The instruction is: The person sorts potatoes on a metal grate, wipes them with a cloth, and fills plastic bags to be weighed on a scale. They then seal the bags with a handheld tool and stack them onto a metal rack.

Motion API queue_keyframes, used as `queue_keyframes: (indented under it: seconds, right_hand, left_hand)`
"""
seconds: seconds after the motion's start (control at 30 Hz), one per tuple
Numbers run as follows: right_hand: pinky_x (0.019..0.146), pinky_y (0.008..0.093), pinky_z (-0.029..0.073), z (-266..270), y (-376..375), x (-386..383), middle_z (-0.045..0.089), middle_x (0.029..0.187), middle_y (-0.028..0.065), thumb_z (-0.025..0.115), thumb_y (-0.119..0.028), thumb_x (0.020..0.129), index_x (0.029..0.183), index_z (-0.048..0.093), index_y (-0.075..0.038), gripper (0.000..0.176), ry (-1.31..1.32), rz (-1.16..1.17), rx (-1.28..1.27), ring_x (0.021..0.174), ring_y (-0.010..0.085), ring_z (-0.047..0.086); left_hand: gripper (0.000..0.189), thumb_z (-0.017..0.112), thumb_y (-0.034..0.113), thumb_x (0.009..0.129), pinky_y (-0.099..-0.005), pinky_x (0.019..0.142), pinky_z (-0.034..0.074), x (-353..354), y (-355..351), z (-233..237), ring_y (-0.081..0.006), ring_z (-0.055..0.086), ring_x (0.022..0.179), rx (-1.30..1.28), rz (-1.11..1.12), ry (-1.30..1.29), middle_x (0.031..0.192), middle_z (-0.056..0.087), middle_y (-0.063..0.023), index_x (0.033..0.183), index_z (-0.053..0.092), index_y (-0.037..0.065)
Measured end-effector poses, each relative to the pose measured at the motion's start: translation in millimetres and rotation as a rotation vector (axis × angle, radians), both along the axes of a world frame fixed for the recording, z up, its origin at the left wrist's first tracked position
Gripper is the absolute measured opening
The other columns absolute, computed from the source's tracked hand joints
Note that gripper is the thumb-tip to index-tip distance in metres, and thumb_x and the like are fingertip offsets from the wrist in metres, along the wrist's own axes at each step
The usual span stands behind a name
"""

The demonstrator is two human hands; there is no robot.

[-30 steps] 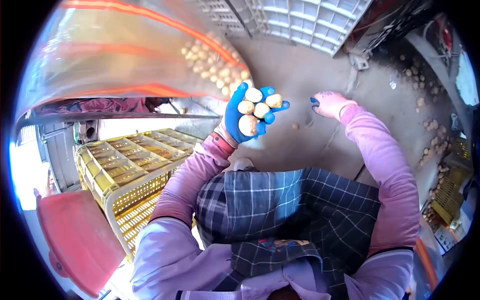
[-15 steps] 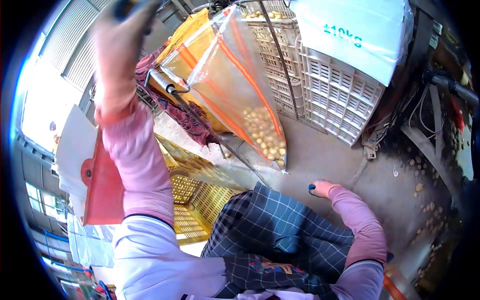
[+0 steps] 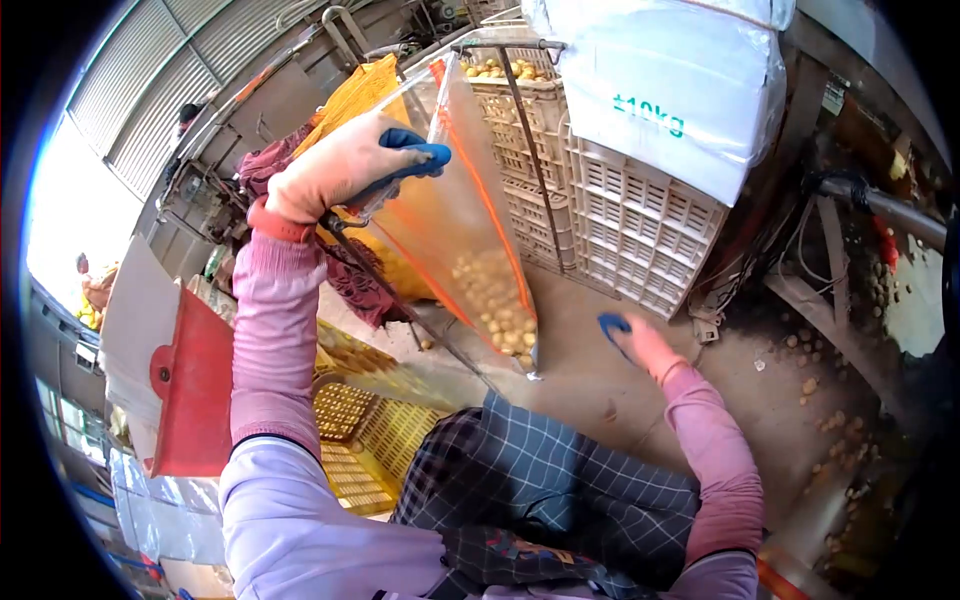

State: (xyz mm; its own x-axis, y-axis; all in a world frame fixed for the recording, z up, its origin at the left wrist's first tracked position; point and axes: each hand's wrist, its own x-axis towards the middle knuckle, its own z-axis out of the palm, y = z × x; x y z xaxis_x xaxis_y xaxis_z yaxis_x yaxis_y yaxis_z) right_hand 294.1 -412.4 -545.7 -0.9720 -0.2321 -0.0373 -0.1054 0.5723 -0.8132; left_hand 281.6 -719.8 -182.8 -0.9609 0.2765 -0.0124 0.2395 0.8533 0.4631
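Observation:
My left hand (image 3: pixel 350 165), in a pale orange glove with blue fingers, is raised at the mouth of a clear bag with orange stripes (image 3: pixel 470 190). Its thumb and fingers press together; crumpled plastic shows under the palm, but what they grip is hidden. Small round potatoes (image 3: pixel 505 325) lie in the bag's bottom. A metal stand (image 3: pixel 385 260) passes just beneath this hand. My right hand (image 3: pixel 640 342), gloved alike, hovers over the floor right of the bag, holding nothing, its fingers apart and slightly bent.
Stacked crates (image 3: pixel 640 225) stand behind the bag, a white box (image 3: pixel 660 90) on top. Another crate holds potatoes (image 3: pixel 510 70). At left are a yellow crate (image 3: pixel 390 430) and a red panel (image 3: pixel 200 385). Loose potatoes (image 3: pixel 845 425) litter the floor by a metal frame at right.
My left hand has come down and right from above onto the bag's top edge. My right hand has moved slightly up, its fingers opening out. The view has shifted a little.

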Motion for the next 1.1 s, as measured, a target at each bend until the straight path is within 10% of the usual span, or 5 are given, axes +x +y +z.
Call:
queue_keyframes:
  seconds: [0.2,0.33,0.73,0.8,1.1]
  right_hand:
    - [0.068,0.0255,0.046,239,-97,-58,0.064,0.080,0.0043,0.060,-0.032,0.087,0.096,0.065,0.000,0.034,0.174,0.090,-0.796,0.070,0.0107,0.056]
    - [0.075,0.0373,0.048,313,-172,-82,0.065,0.081,0.0201,0.059,-0.053,0.076,0.081,0.067,0.000,0.053,0.233,0.183,-0.168,0.081,0.0313,0.064]
    - [0.075,0.0378,0.047,283,-183,-104,0.065,0.089,0.0184,0.064,-0.036,0.075,0.094,0.065,-0.007,0.034,0.271,0.265,-0.053,0.084,0.0315,0.062]
    - [0.079,0.0396,0.046,276,-190,-99,0.064,0.092,0.0197,0.063,-0.038,0.076,0.096,0.064,-0.007,0.037,0.249,0.232,-0.142,0.090,0.0346,0.060]
    - [0.079,0.0401,0.045,274,-158,-88,0.063,0.093,0.0211,0.057,-0.030,0.079,0.096,0.062,-0.004,0.032,0.243,0.231,-0.261,0.091,0.0347,0.060]
  left_hand:
    - [0.027,0.068,0.020,0.079,-0.0229,0.051,0.041,18,-1,12,-0.0061,0.052,0.058,-0.048,0.070,-0.037,0.075,0.061,-0.0007,0.098,0.065,0.000]
    - [0.028,0.068,0.023,0.077,-0.0302,0.069,0.048,16,0,16,-0.0230,0.059,0.070,-0.228,-0.085,0.142,0.079,0.063,-0.0139,0.094,0.065,0.000]
    - [0.032,0.050,0.023,0.092,-0.0196,0.054,0.044,-38,81,107,-0.0044,0.051,0.062,0.549,-0.657,0.500,0.078,0.056,0.0008,0.113,0.060,0.002]
    - [0.043,0.044,0.034,0.095,-0.0213,0.051,0.048,-47,119,117,-0.0058,0.055,0.061,0.914,-0.652,-0.248,0.080,0.058,-0.0008,0.116,0.056,-0.001]
    - [0.049,0.044,0.045,0.093,-0.0247,0.045,0.046,-38,88,117,-0.0100,0.053,0.052,0.546,-0.417,-0.156,0.074,0.059,-0.0029,0.100,0.065,0.001]
